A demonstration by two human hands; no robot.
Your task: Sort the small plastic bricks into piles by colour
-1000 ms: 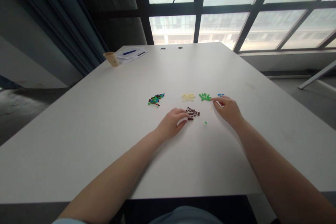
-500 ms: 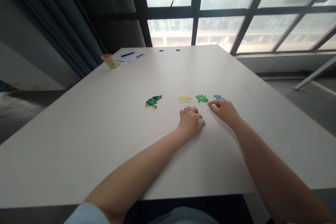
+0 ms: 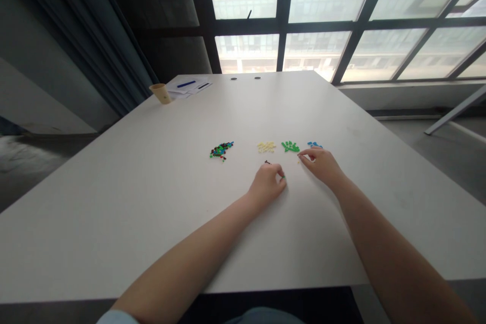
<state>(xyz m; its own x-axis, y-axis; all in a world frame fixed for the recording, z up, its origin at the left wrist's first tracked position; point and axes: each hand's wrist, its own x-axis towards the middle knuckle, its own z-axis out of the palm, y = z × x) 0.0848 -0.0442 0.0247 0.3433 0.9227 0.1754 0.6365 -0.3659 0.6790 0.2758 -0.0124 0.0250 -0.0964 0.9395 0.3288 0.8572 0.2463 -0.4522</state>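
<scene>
My left hand (image 3: 268, 182) rests on the table with thumb and forefinger closed around a small green piece (image 3: 283, 177). Just beyond its knuckles lie a few dark brown pieces (image 3: 268, 162). My right hand (image 3: 321, 164) has its thumb and forefinger pinched together near the front of the green pile (image 3: 290, 147); whatever is between those fingertips is too small to name. A single yellowish piece (image 3: 298, 163) lies below them. Partly behind the right hand sits the blue pile (image 3: 313, 145). The pale yellow pile (image 3: 266, 147) is left of the green one.
A mixed heap of colored pieces (image 3: 220, 150) lies further left on the white table (image 3: 152, 187). At the far left corner stand a tan cup (image 3: 161, 93) and papers (image 3: 180, 92) with a blue pen (image 3: 186, 84). Windows rise behind the table.
My left hand has drawn back a little to the left and closed its thumb and forefinger on the green piece, uncovering the dark pieces. The right hand stays nearly in place.
</scene>
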